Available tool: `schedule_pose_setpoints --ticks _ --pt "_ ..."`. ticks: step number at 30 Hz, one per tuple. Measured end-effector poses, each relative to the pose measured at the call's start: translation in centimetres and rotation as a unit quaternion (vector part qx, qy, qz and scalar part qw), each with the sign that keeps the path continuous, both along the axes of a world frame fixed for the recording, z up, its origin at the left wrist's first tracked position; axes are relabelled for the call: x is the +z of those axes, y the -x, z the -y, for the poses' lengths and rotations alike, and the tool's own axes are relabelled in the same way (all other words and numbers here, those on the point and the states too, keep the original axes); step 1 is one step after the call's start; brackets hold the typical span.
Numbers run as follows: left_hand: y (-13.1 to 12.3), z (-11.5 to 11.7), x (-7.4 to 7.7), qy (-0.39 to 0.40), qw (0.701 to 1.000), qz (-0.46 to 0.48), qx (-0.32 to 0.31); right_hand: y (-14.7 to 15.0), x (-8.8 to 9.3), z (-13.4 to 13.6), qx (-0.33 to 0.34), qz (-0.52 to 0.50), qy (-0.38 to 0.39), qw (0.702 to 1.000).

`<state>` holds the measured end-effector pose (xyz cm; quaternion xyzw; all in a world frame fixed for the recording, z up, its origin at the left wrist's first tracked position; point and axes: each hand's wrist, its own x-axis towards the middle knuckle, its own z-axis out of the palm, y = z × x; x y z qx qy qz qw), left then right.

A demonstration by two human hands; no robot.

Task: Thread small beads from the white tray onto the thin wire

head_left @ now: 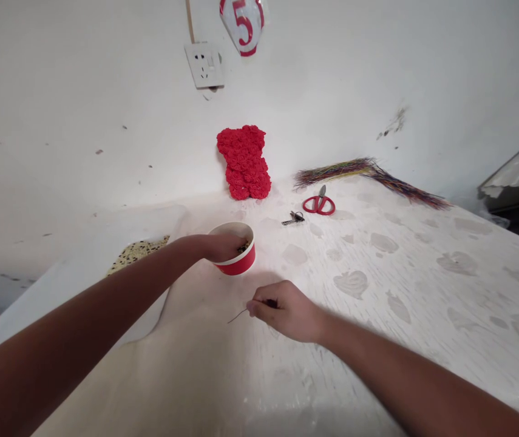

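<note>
My left hand (226, 245) reaches into a red paper bowl (237, 266) with a white rim; its fingers are hidden inside, among small yellow and black bits (243, 246). Closer to me and slightly to the right, my right hand (284, 308) is closed in a pinch on a thin dark wire (237, 316). The wire's free end sticks out to the left, below the bowl.
A red rose-covered bear shape (245, 162) stands against the wall. Red-handled scissors (318, 204), a small dark metal tool (294, 218) and a bundle of coloured wires (373, 170) lie at the back right. On the left, a white tray (161, 312) holds pale and black beads (138, 252).
</note>
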<state>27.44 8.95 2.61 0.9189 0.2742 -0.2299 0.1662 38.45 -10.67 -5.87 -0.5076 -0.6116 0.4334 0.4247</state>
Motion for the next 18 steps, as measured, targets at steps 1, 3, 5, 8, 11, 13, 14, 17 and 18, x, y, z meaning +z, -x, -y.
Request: schedule_pose_setpoints --ticks 1,3,5,8,11,13,14,17,18 --pt "-0.08 0.04 0.02 0.003 1.000 -0.003 0.001 -0.01 0.00 -0.01 0.001 0.002 -0.002 1.000" --pt "-0.25 0.08 0.05 0.007 1.000 -0.009 0.000 -0.01 0.02 -0.02 0.003 0.009 -0.009 1.000" --pt "-0.39 0.03 0.00 0.005 1.000 -0.011 0.002 0.01 0.06 -0.03 0.003 0.014 -0.017 1.000" --pt "-0.47 -0.11 -0.21 -0.002 1.000 -0.009 0.012 0.04 0.12 -0.01 0.002 0.022 -0.027 0.999" --pt "-0.44 -0.23 -0.42 -0.004 1.000 -0.003 0.020 0.06 0.12 0.00 0.000 0.026 -0.028 0.999" --pt "-0.45 -0.27 -0.46 -0.005 1.000 0.000 0.022 0.06 0.10 -0.01 0.001 0.025 -0.026 0.999" --pt "-0.46 -0.26 -0.43 -0.007 1.000 0.001 0.022 0.05 0.10 -0.02 0.002 0.024 -0.025 0.999" --pt "-0.56 -0.05 -0.09 -0.013 1.000 0.003 0.018 0.02 0.11 -0.03 0.001 0.025 -0.028 0.999" --pt "-0.58 0.07 0.11 -0.016 1.000 0.005 0.015 0.01 0.12 -0.02 0.001 0.028 -0.030 0.999"
